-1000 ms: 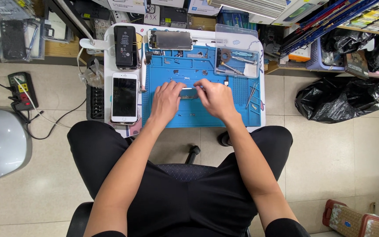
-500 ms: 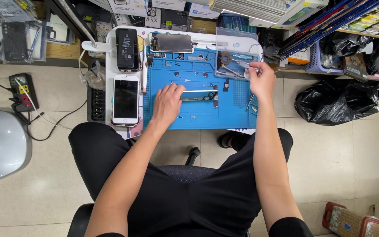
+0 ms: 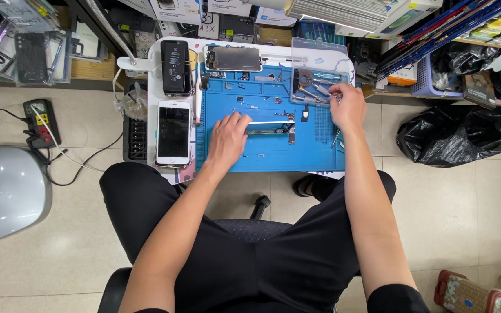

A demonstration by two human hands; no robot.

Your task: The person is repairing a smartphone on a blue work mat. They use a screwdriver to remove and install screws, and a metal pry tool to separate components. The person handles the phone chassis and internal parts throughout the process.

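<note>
Since the earlier frame, our right hand had stayed out at the right edge of the blue work mat, its fingertips now over the clear tool tray beyond that corner, while our left hand kept its place mid-mat. Nearest us on the mat, the left hand lay flat, fingers spread and pressing the end of the slim phone frame rather than gripping it. Just left of the mat sat a white phone, and beyond it a black battery. At the mat's far edge rested a detached screen panel. The right fingers were curled over the tray, but we could not tell whether they pinched anything. We judged it best to keep the frame pinned steady and choose the tool by its handle.
</note>
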